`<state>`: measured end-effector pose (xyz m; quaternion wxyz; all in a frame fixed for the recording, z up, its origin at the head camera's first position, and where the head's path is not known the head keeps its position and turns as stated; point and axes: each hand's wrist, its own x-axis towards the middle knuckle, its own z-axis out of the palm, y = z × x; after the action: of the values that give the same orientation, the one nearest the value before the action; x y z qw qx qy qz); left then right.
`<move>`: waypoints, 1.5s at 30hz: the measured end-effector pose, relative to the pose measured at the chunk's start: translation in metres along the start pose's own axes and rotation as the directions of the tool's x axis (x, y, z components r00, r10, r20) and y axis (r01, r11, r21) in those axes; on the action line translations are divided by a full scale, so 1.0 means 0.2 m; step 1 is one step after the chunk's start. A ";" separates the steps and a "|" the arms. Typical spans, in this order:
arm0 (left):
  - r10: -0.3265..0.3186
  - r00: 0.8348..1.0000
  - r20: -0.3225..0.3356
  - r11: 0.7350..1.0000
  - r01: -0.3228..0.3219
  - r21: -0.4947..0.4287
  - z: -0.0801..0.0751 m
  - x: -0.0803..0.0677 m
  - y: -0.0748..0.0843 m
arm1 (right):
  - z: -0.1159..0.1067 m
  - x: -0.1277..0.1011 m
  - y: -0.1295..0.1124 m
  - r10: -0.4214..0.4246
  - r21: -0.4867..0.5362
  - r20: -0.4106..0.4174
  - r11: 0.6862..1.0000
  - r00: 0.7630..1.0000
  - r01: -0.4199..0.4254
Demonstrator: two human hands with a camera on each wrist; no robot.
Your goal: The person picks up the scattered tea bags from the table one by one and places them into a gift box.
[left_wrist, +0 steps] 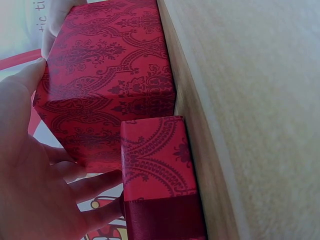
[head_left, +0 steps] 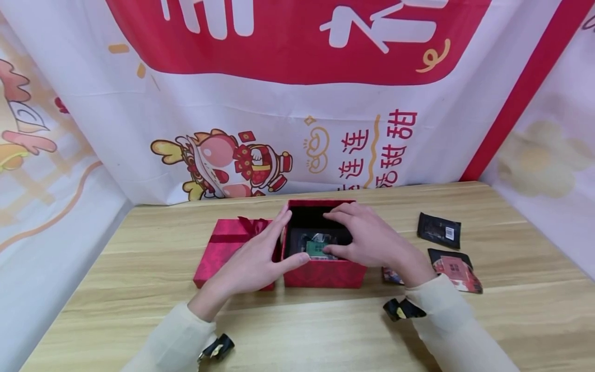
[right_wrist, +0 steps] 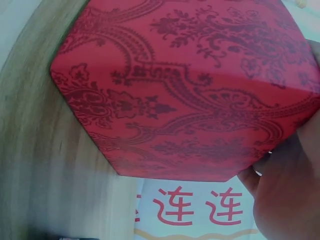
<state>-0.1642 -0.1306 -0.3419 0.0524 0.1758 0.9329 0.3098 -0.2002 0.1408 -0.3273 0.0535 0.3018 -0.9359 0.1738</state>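
Red patterned cardboard gift box [head_left: 324, 273] sits open mid-table, green packet [head_left: 316, 248] already inside. Left hand [head_left: 260, 258] braces its left wall, fingers straight; right hand [head_left: 367, 237] reaches in, pinching the packet. Bow-tied red lid [head_left: 228, 243] lies left, still off; dark sachets [head_left: 439, 230] wait right.

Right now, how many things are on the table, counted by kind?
Red open box: 1
Red lid with bow: 1
Dark packets on the table, right side: 3
Packets seen inside the box: at least 1, number unclear
Total: 6 that I can count. The small black pieces near each sleeve are too unclear to sort.
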 end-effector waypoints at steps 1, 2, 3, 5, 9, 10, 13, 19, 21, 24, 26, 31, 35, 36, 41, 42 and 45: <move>0.001 1.000 0.000 1.000 -0.001 0.000 0.00 0.00 0.00 | 0.00 -0.01 0.00 0.004 0.022 -0.008 1.000 1.000 -0.004; 0.001 1.000 0.001 1.000 -0.001 0.001 0.00 0.00 0.00 | -0.01 -0.01 0.01 0.010 0.041 -0.017 0.999 1.000 -0.009; 0.000 1.000 0.002 1.000 0.000 0.000 0.00 0.00 0.00 | -0.01 -0.02 0.01 0.015 0.057 -0.028 0.998 0.999 -0.014; 0.000 1.000 0.006 1.000 0.000 -0.002 0.01 0.00 0.00 | -0.03 -0.04 0.02 0.036 0.090 -0.050 0.995 0.998 -0.031; 0.003 1.000 0.003 1.000 -0.003 -0.002 0.01 0.01 0.00 | -0.10 -0.10 0.05 0.085 0.164 -0.119 0.984 0.989 -0.065; 0.004 1.000 0.001 1.000 -0.004 -0.003 0.01 0.01 0.00 | -0.12 -0.12 0.06 0.099 0.184 -0.139 0.980 0.985 -0.072; 0.001 1.000 -0.001 1.000 -0.001 0.000 0.01 0.01 0.00 | -0.16 -0.18 0.11 0.130 0.211 -0.212 0.974 0.969 -0.084; -0.005 1.000 0.000 1.000 0.005 -0.004 0.00 0.00 0.00 | -0.21 -0.32 0.23 0.146 0.185 -0.294 0.978 0.945 -0.093; -0.009 1.000 0.000 1.000 0.009 -0.005 0.00 0.00 0.00 | -0.22 -0.36 0.27 0.143 0.177 -0.290 0.980 0.946 -0.094; -0.012 1.000 0.001 1.000 0.012 -0.006 0.00 0.00 0.00 | -0.22 -0.42 0.33 0.138 0.181 -0.279 0.979 0.950 -0.089; -0.012 1.000 0.002 1.000 0.012 -0.002 0.00 0.00 0.00 | -0.22 -0.45 0.36 0.139 0.183 -0.270 0.979 0.953 -0.091; -0.007 1.000 0.004 1.000 0.007 0.000 0.01 0.01 0.00 | -0.21 -0.52 0.41 0.188 0.210 -0.207 0.967 0.960 -0.144; 0.000 1.000 0.011 1.000 0.000 -0.006 0.01 0.01 0.00 | -0.20 -0.55 0.43 0.243 0.245 -0.126 0.947 0.962 -0.207; 0.000 1.000 0.013 1.000 0.000 -0.007 0.01 0.01 0.00 | -0.19 -0.55 0.43 0.247 0.248 -0.111 0.945 0.963 -0.214; 0.000 1.000 0.017 1.000 0.000 -0.007 0.01 0.01 0.00 | -0.18 -0.55 0.45 0.240 0.247 -0.032 0.943 0.970 -0.224; -0.001 1.000 0.016 1.000 0.001 -0.003 0.01 0.01 0.00 | -0.18 -0.55 0.45 0.243 0.244 -0.014 0.941 0.970 -0.233; 0.000 1.000 0.010 1.000 0.000 0.005 0.00 0.02 0.00 | -0.17 -0.54 0.47 0.246 0.236 0.036 0.940 0.969 -0.247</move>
<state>-0.1675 -0.1299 -0.3423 0.0566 0.1773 0.9335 0.3066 -0.1662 0.2828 -0.3451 -0.0082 0.1870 -0.9388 0.2893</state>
